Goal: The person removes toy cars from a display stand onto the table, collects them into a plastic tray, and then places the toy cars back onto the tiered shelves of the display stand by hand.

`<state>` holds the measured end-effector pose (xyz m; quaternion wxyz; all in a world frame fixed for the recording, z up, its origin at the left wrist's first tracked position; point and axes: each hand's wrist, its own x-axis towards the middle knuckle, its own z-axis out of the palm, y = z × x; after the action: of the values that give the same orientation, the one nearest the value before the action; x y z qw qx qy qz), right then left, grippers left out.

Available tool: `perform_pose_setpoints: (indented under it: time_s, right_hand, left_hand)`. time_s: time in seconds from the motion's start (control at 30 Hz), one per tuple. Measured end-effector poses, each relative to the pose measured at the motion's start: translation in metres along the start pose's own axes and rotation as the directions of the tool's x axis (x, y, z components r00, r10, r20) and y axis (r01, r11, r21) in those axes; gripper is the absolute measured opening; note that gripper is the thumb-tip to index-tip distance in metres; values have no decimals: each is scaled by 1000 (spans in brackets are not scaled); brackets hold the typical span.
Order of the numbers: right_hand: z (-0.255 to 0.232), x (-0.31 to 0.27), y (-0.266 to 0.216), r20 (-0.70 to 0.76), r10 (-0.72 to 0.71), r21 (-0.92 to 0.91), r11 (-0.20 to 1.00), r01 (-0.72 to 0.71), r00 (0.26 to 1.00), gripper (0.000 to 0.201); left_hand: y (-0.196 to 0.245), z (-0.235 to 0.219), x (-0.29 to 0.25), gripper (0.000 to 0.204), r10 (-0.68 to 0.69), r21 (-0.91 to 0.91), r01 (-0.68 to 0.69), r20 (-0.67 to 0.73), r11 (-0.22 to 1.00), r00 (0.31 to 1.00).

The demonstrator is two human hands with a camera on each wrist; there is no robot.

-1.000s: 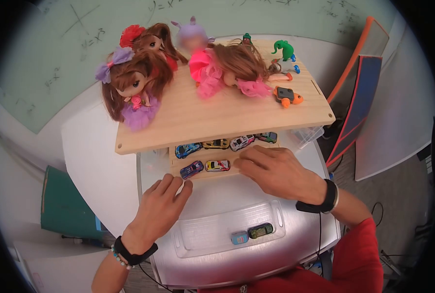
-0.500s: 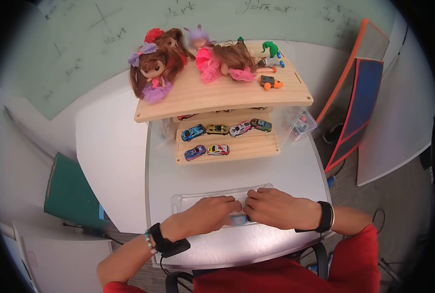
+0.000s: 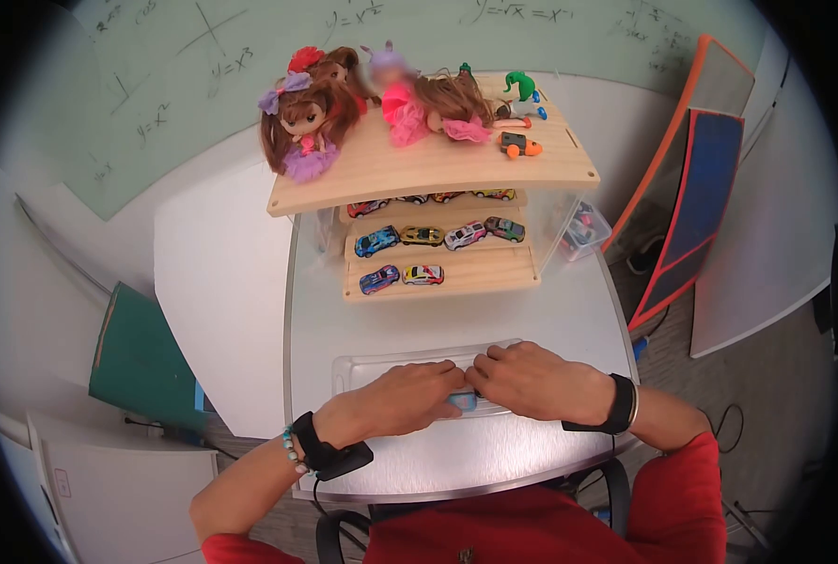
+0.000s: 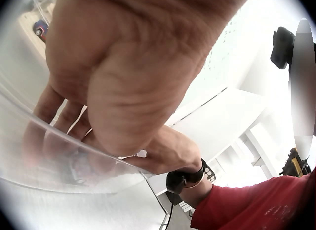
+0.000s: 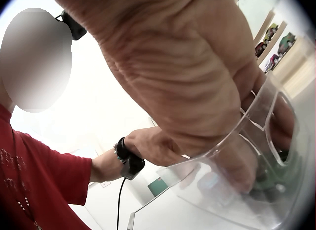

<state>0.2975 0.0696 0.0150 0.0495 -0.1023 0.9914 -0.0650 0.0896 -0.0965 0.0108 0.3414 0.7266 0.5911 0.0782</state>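
Note:
In the head view both hands are over the clear tray (image 3: 348,373) near the table's front edge. My left hand (image 3: 402,399) has its fingertips and thumb at a light blue toy car (image 3: 463,401), partly covered by the fingers. Beside it, my right hand (image 3: 539,383) pinches a dark green toy car, hidden from above but blurred through the tray wall in the right wrist view (image 5: 269,183). Behind the tray, a wooden stepped rack (image 3: 485,282) holds rows of toy cars. Its front step bears a purple-blue car (image 3: 379,279) and a white-yellow car (image 3: 423,274) at the left.
A wooden top board (image 3: 428,179) above the rack carries dolls, a green elephant (image 3: 520,86) and an orange-black toy (image 3: 518,145). A clear bin (image 3: 584,231) with small items stands at the rack's right. An orange-edged panel (image 3: 687,207) is farther right.
Both hands have moved back from the rack's front step to the tray and closed in on the two cars there. Over the last half second they have stayed almost still.

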Motion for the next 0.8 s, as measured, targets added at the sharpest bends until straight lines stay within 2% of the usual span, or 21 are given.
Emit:
perform_pose_setpoints:
  time_s: [0.07,0.2,0.27,0.37,0.5,0.57,0.6,0.63,0.67,0.7,0.73,0.77,0.8]
  right_hand:
    - [0,0,-1,15,21,-21,1000,-21,1000,25]
    - [3,1,-1,-13,2,-73,997,-3,1000,22]
    - [4,3,-1,-12,2,-86,996,-3,1000,21]
    - [6,2,-2,-33,10,-33,999,-11,999,23]
    - [-6,-1,-10,-52,40,61,997,-37,998,30]
    - [-17,-4,-13,-62,50,95,995,-44,997,32]
    - [-23,-6,-13,-115,94,212,975,-68,989,34]
    - [-29,-8,-13,-162,146,328,941,-87,976,36]
    - [-38,-11,-12,-163,152,331,939,-91,975,36]
    - [-46,-15,-10,-221,222,476,875,-93,950,37]
    - [-51,-18,-8,-266,295,608,790,-78,918,39]
    - [-48,-19,-3,-245,355,723,686,-73,902,45]
    - [-43,-19,0,-248,355,723,687,-71,902,45]
  left_hand:
    - [-1,3,2,41,12,40,-9,-64,999,998]
    - [-3,5,8,41,21,144,-15,-42,990,999]
    - [-4,4,7,36,81,165,-73,-48,984,996]
    - [2,1,9,30,54,221,-50,-9,974,999]
    - [2,0,3,26,70,277,-61,-25,959,997]
    - [11,-13,-9,27,65,228,-43,-88,973,994]
    - [16,-19,-16,27,65,228,-44,-86,973,994]
    - [21,-26,-24,29,69,128,-43,-203,991,977]
    - [27,-33,-31,30,60,27,-54,-317,998,947]
    - [34,-41,-38,30,63,30,-56,-313,998,948]
    - [42,-48,-44,31,-73,-179,7,-363,984,929]
    - [45,-52,-48,32,-215,-383,58,-382,922,899]
    - [44,-51,-50,32,-215,-381,58,-382,923,899]
